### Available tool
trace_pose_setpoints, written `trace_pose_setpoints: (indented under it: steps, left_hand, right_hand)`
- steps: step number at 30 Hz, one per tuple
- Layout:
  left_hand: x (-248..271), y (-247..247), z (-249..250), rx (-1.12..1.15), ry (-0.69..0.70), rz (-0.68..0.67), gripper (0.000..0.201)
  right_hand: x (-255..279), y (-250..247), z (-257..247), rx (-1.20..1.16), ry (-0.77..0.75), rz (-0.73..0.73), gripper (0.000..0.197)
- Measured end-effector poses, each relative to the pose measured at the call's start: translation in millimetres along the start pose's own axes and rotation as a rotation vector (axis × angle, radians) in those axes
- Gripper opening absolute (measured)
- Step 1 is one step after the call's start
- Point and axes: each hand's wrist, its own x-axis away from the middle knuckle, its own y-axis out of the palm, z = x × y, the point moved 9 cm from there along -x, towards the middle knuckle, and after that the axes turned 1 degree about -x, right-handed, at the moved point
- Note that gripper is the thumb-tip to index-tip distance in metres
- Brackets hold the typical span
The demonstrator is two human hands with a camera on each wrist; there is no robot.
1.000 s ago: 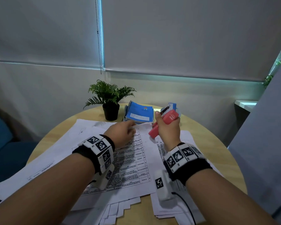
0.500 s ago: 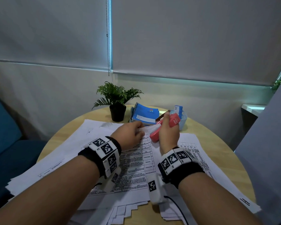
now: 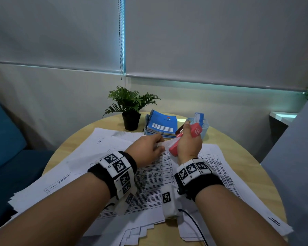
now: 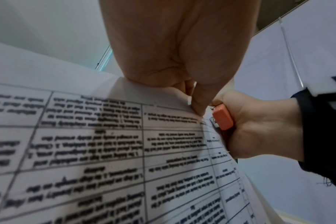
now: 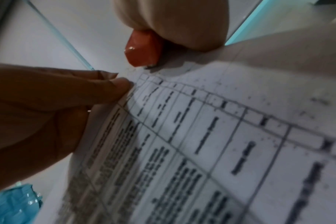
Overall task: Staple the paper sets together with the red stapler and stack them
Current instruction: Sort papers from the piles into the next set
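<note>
My left hand [image 3: 157, 145] pinches the top right corner of a printed paper set [image 3: 153, 176] and holds it a little off the table. In the left wrist view the thumb and fingers of the left hand [image 4: 194, 97] clamp the sheets [image 4: 105, 151]. My right hand [image 3: 188, 141] grips the red stapler [image 3: 195, 131], tilted, with its lower end at that corner. The right wrist view shows the stapler's [image 5: 144, 50] end touching the corner of the paper [image 5: 201, 151], beside my left fingertips [image 5: 123, 84]. I cannot tell whether the sheets are inside the stapler's mouth.
On the round wooden table [image 3: 231, 139] more sheets lie spread at the left [image 3: 75, 157] and stacked at the right [image 3: 229, 183]. A potted plant [image 3: 131, 110], blue notebooks [image 3: 163, 125] and a light blue basket [image 3: 204, 129] stand at the back. A blue seat [image 3: 4, 139] is at the left.
My right hand has carried the stapler left and down to the paper corner that my left hand holds. The left hand has stayed on the corner. The head view has shifted slightly.
</note>
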Motion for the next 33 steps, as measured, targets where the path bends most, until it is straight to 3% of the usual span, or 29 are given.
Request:
trace_pose_setpoints:
  steps: [5, 8, 13, 15, 18, 22, 24, 28, 33]
  left_hand:
    - [-8.1, -12.2, -8.5, -0.072, -0.021, 0.057, 0.002]
    - [-11.1, -28.3, -21.9, -0.074, -0.101, 0.119, 0.003]
    - [-11.8, -63.1, -31.1, -0.098, -0.147, 0.248, 0.007]
    - [-11.2, -79.2, -31.3, -0.057, -0.169, 0.317, 0.01]
    - [-10.3, -103.8, -28.0, 0.014, -0.167, 0.436, 0.012]
    - [-5.2, -126.9, -18.6, 0.132, -0.138, 0.584, 0.009]
    - [-2.7, -130.2, -16.4, 0.188, -0.139, 0.61, 0.008]
    - [-1.6, -123.7, -21.0, 0.174, -0.175, 0.553, 0.011]
    - [-5.3, -83.3, -44.0, 0.01, -0.266, 0.189, 0.035]
  right_hand:
    - [6.7, -9.5, -25.6, -0.102, -0.129, -0.012, 0.034]
    - [12.2, -23.7, -54.0, -0.203, -0.217, -0.039, 0.016]
    - [7.8, -41.0, -66.3, -0.181, -0.3, -0.148, 0.021]
    - [4.0, -33.1, -47.2, -0.118, -0.242, -0.282, 0.027]
    - [12.7, -22.9, -8.8, -0.003, -0.064, -0.469, 0.061]
    - [38.0, -11.9, 10.6, -0.05, 0.154, -0.71, 0.053]
    - [47.2, -7.2, 12.1, -0.047, 0.188, -0.779, 0.047]
    - [38.3, -10.6, 10.9, -0.012, 0.188, -0.718, 0.048]
    - [11.2, -32.8, 8.6, 0.158, 0.242, -0.652, 0.04]
